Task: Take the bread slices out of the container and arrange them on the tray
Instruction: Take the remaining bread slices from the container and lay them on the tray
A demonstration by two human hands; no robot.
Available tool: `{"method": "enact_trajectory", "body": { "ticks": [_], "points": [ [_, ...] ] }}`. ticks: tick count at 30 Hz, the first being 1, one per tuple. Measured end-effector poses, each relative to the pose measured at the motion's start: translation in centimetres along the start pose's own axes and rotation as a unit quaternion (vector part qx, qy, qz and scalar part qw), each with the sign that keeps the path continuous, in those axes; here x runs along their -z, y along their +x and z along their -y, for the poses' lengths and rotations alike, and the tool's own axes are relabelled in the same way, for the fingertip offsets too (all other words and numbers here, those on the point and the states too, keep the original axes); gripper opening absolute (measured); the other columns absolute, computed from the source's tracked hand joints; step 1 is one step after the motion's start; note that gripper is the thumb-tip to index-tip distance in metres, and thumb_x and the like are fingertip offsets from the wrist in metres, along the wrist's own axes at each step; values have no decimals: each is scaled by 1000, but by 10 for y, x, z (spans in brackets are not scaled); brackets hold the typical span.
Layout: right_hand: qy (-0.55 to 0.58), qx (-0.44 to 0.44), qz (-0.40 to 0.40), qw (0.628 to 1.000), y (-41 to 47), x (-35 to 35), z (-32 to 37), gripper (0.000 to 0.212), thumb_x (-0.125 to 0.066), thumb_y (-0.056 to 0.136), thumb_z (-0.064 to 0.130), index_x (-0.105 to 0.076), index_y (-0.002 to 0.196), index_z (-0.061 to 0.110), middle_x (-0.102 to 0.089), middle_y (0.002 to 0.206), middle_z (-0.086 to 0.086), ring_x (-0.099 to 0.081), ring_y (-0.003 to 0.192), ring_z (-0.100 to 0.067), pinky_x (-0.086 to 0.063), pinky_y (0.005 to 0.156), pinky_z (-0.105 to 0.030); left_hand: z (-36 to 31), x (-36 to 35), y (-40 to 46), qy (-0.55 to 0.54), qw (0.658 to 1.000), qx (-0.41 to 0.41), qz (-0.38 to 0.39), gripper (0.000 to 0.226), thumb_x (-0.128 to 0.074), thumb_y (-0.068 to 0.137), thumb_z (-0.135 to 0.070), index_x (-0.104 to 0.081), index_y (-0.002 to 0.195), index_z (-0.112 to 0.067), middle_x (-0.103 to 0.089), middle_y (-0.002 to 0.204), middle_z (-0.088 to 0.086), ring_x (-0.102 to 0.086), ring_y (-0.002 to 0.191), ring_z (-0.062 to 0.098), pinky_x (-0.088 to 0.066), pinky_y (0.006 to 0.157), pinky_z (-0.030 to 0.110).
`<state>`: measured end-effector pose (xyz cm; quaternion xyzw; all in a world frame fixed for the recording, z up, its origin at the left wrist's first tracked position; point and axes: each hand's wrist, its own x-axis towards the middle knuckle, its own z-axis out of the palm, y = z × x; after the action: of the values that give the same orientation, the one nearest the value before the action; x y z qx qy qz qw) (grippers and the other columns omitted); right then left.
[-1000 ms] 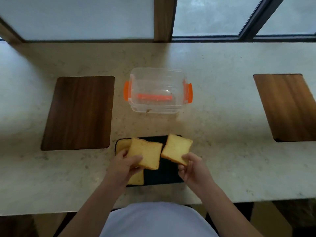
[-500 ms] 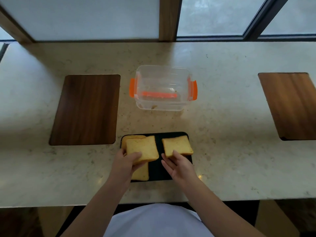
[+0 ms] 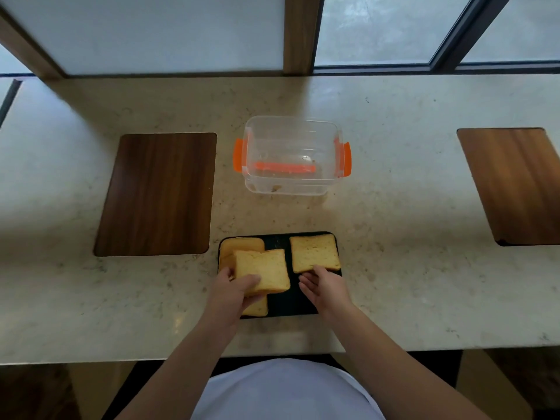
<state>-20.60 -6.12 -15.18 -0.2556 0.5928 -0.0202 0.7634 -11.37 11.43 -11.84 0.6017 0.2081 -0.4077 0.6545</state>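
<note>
A black tray (image 3: 280, 304) lies near the counter's front edge. My left hand (image 3: 235, 294) grips a golden bread slice (image 3: 263, 269) over the tray's left half, above other slices (image 3: 241, 248) lying there. Another slice (image 3: 315, 252) lies flat on the tray's right half. My right hand (image 3: 324, 287) is just below that slice, fingers apart and fingertips touching its near edge. The clear plastic container (image 3: 292, 156) with orange clips stands behind the tray, holding only crumbs.
A dark wooden board (image 3: 157, 194) is set in the counter at left, a lighter one (image 3: 515, 183) at right. Windows run along the back of the marble counter (image 3: 394, 253).
My right hand has laid its slice flat on the tray's right half and let go. The left hand has lowered its slice toward the tray's left half.
</note>
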Motion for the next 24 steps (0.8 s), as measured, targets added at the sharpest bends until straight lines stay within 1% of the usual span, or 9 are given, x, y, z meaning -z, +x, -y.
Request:
{"method": "enact_trajectory", "body": {
  "ticks": [2, 5, 7, 10, 13, 16, 18, 20, 24],
  "points": [
    [-22, 0, 0, 1000, 2, -2, 1, 19, -53, 102, 16, -63, 98, 0, -70, 100, -20, -71, 88, -26, -60, 65, -32, 1, -1, 0, 4, 1000, 1, -1, 52, -70, 87, -3, -50, 134, -13, -61, 126, 8, -65, 110, 28, -62, 76, 37],
    [-145, 16, -3, 989, 6, -2, 6, 26, -46, 105, 20, -63, 106, 1, -72, 100, -19, -72, 88, -26, -60, 65, -31, 3, -1, 1, 20, 1000, 5, -3, 50, -70, 87, -4, -50, 133, -13, -60, 125, 8, -65, 109, 28, -62, 77, 37],
    [-224, 19, -6, 974, 6, -2, 13, 29, -45, 104, 21, -64, 105, 0, -73, 91, -17, -72, 78, -24, -60, 57, -29, 4, -1, 1, 31, 1000, 7, -1, 50, -70, 87, -4, -50, 133, -13, -59, 125, 8, -65, 108, 27, -62, 76, 36],
    [-314, -27, 7, 949, 3, 2, 27, 36, -47, 102, 29, -67, 100, -1, -75, 81, -17, -73, 67, -24, -59, 50, -29, 6, -2, 3, 43, 999, 15, 0, 49, -70, 88, -4, -50, 132, -12, -59, 125, 8, -65, 108, 27, -62, 75, 35],
    [-391, -34, 50, 918, -4, 15, 36, 43, -52, 97, 43, -70, 100, 4, -79, 78, -12, -76, 67, -22, -58, 53, -28, 11, -7, 4, 59, 998, 30, 19, 46, -70, 88, -6, -52, 130, -13, -60, 125, 9, -65, 108, 28, -62, 72, 34],
    [-400, 4, 95, 912, -13, 35, 35, 41, -64, 90, 48, -71, 106, 11, -79, 87, -7, -76, 75, -18, -60, 62, -29, 19, -21, 4, 81, 993, 65, 55, 38, -70, 89, -9, -55, 124, -13, -61, 124, 11, -65, 108, 28, -62, 74, 36],
    [-419, 41, 108, 900, -18, 50, 32, 33, -70, 88, 42, -71, 109, 15, -77, 90, -3, -74, 75, -12, -60, 68, -26, 25, -31, 5, 137, 984, 84, 72, 38, -71, 90, -17, -58, 125, -12, -63, 123, 10, -66, 107, 28, -62, 80, 41],
    [-428, 65, 104, 895, -21, 62, 30, 26, -72, 88, 33, -68, 110, 20, -74, 94, -1, -71, 78, -11, -58, 67, -21, 33, -40, 6, 236, 966, 76, 70, 42, -67, 92, -27, -58, 130, -13, -66, 119, 6, -67, 105, 24, -60, 86, 44],
    [-430, 112, 58, 894, -19, 71, 29, 25, -73, 88, 27, -67, 111, 19, -73, 101, 1, -71, 87, -12, -55, 62, -20, 44, -53, 10, 406, 912, 4, 53, 35, -65, 93, -34, -64, 123, -15, -68, 103, -5, -65, 91, 12, -53, 70, 29]
  ]
}}
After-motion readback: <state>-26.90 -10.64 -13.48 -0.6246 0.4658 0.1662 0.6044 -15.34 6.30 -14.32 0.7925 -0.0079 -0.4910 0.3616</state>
